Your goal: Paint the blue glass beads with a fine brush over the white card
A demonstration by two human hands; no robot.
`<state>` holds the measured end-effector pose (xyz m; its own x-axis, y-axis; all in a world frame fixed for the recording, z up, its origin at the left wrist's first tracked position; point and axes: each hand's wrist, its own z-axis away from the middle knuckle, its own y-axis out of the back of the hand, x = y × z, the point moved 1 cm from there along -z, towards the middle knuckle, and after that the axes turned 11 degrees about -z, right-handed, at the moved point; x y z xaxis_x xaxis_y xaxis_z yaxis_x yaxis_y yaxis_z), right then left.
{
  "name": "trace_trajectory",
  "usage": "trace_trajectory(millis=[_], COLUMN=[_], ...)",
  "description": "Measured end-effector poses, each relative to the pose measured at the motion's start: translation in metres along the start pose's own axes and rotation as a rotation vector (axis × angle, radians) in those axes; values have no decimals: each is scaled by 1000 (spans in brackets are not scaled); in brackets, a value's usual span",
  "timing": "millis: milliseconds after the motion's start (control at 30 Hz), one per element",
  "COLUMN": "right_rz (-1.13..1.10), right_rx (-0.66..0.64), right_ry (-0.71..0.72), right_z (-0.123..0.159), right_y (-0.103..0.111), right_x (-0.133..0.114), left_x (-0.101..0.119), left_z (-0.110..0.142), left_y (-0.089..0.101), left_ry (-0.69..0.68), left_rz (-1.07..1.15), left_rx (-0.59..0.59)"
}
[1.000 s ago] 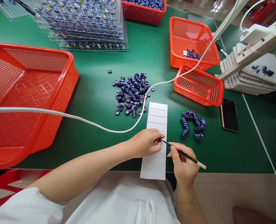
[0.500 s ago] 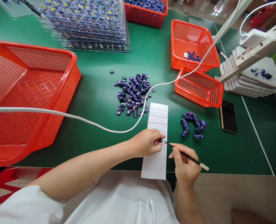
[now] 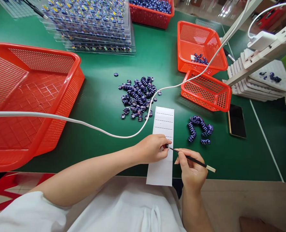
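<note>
My left hand (image 3: 152, 149) is closed in a pinch on a small dark bead (image 3: 166, 146), above a strip of white paper (image 3: 160, 174) ruled with lines. In my right hand (image 3: 193, 169) is a thin black paintbrush (image 3: 196, 161) with a pale end, held like a pen. Its tip touches or nearly touches the bead. Beyond the paper lies a loose pile of shiny dark blue striped beads (image 3: 139, 93). To the right, more such beads (image 3: 197, 120) stand packed together in a curved row, with a short row beside it.
A white cable (image 3: 111, 133) crosses the table. Red baskets stand at the left (image 3: 58, 106), far right (image 3: 188, 61) and back (image 3: 152, 21); a small one (image 3: 205, 93) is nearer. Stacked clear trays (image 3: 92, 35) hold beads. A phone (image 3: 237, 120) lies right, near a white stack (image 3: 270, 74).
The brush's pale end has shifted slightly up and left with my right hand. My left hand keeps its pinch on the bead almost unmoved.
</note>
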<state>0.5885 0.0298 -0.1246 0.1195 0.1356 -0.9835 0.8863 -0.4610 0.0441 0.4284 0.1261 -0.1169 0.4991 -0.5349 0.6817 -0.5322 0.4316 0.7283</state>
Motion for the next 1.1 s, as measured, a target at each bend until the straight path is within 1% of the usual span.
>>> trace_trajectory(millis=[267,500,667,733,800,833,867,967,1000,1033,1067,1100], right_rz=[82,125,38,-21,-71,-94,-112,-156,-171,-187,-205,-221], right_rx=[-1,22,64,91,121,134,147,213,247,283,319,357], right_ry=[-26,15,-9,-18,-22,-24,-24,-7,5,18,30,43], right_z=[-1,0,-3,-3,-2,-1,0,0,-1,-2,-3,-5], right_y=[0,-1,-1,0,4,6,8,17,19,21,23,25], right_x=[0,0,-1,-1,-1,-2,-3,-4,-4,-3,-1,1], left_x=[0,1,3,1,-3,-6,-9,-16,-17,-15,-13,-8], left_z=[0,-1,-2,-2,0,2,4,9,9,9,7,4], left_y=[0,-1,0,8,24,34,45,76,82,85,83,78], left_ry=[-8,27,60,62,77,107,152,376,434,461,447,391], left_rz=[-3,11,29,0,-106,-193,-299,-625,-687,-720,-720,-695], left_rx=[-2,-8,-39,-22,37,77,121,227,254,276,279,264])
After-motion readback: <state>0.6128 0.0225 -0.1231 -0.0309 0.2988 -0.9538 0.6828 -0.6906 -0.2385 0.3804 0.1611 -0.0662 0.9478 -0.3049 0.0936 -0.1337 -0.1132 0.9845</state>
